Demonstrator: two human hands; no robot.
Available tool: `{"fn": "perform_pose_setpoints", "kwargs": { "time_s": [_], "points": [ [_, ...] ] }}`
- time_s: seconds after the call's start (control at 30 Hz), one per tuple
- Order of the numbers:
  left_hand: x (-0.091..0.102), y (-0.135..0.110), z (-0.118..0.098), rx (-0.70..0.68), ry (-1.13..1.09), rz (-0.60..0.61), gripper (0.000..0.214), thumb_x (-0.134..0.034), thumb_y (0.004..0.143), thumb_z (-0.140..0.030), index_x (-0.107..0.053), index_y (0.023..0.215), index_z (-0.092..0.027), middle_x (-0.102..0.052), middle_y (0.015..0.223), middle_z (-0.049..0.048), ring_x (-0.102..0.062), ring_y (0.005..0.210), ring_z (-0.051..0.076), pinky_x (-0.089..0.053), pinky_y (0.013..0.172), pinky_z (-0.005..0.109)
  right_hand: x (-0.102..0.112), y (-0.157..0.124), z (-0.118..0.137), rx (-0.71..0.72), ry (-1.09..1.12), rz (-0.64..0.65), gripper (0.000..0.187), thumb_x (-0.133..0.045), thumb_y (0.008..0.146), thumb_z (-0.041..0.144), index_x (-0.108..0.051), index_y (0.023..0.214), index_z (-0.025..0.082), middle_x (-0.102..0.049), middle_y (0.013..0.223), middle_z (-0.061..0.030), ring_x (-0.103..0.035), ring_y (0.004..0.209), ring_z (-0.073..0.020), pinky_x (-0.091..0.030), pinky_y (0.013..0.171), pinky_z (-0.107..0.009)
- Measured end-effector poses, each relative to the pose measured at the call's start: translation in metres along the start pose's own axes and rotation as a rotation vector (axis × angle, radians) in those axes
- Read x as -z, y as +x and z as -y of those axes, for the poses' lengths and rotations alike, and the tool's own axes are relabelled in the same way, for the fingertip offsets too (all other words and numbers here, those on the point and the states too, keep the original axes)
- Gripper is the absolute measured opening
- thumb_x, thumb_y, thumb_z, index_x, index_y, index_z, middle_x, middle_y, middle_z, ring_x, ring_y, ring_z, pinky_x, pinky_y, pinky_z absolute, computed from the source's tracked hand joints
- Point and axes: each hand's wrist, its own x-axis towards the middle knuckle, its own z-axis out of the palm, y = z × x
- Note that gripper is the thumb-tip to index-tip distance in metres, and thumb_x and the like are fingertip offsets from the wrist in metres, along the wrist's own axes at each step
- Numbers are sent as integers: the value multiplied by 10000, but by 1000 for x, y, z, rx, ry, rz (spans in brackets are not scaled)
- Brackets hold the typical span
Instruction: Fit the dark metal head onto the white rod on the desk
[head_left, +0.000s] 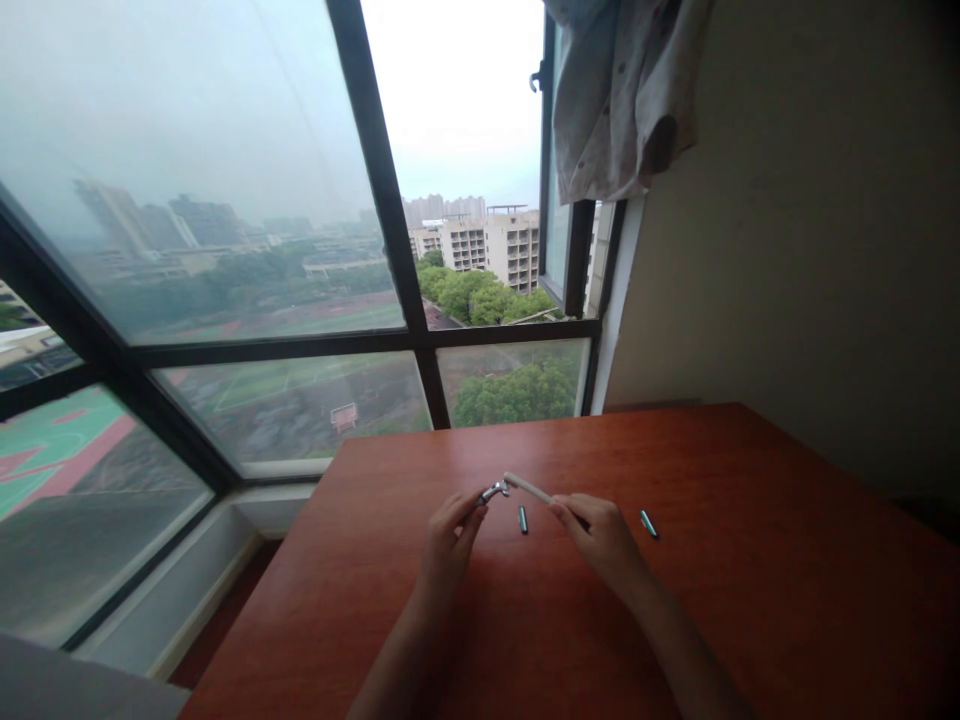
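My left hand [448,535] pinches a silver razor handle [493,491] near its end, with the metal head pointing right. Between the fingers of my right hand [600,532] is a pale, slender toothbrush [531,488], its head end reaching left to the razor's head. The two tips meet or nearly meet above the table; contact is too small to be sure of. Just below them lies a teal and dark razor cartridge [523,520]. A second, similar cartridge [649,523] rests to the right of my right hand.
The reddish-brown wooden table [360,590] extends under both arms. Beyond its far edge stand dark-framed windows [390,200], one pane swung open. Cloth [622,100] hangs at the upper right, beside a plain wall [795,250].
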Motion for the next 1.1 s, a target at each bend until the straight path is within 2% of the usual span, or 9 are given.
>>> {"fn": "perform_pose_setpoints", "kwargs": {
  "time_s": [0.23, 0.47, 0.77, 0.97, 1.1],
  "points": [
    [2, 0, 3, 38, 18, -26, 266, -559, 860, -313, -699, 1036, -171, -653, 803, 48, -584, 721, 178, -443, 632, 246, 1, -1, 3, 2, 36, 45, 480, -376, 958, 438, -673, 704, 160, -609, 625, -25, -530, 578, -138, -344, 548, -234],
    [2, 1, 3, 5, 40, -13, 279, -564, 855, -303, -702, 1059, -172, -652, 788, 56, -579, 702, 178, -438, 611, 244, 3, 0, 1, 19, 12, 43, 426, -399, 955, 409, -702, 789, 160, -647, 687, -39, -567, 623, -148, -370, 587, -238],
    [3, 1, 0, 26, 38, -22, 274, -577, 849, -333, -715, 1031, -182, -658, 812, 69, -586, 723, 188, -443, 609, 244, 3, -1, -2, 34, -9, 37, 369, -427, 946, 395, -719, 870, 183, -671, 723, -51, -593, 652, -165, -392, 601, -250],
    [2, 1, 2, 24, 43, -54, 287, -580, 843, -352, -720, 1034, -189, -663, 807, 67, -584, 724, 189, -450, 620, 249, 2, -1, -1, 22, 5, 47, 387, -426, 947, 398, -715, 825, 171, -665, 707, -53, -570, 627, -154, -385, 592, -247],
    [3, 0, 4, 34, 45, -30, 290, -572, 852, -345, -712, 1051, -186, -659, 820, 68, -577, 722, 186, -446, 625, 251, 1, -1, -1, 16, 4, 56, 401, -414, 951, 400, -711, 818, 164, -654, 692, -45, -560, 618, -149, -377, 588, -242]
  ]
}}
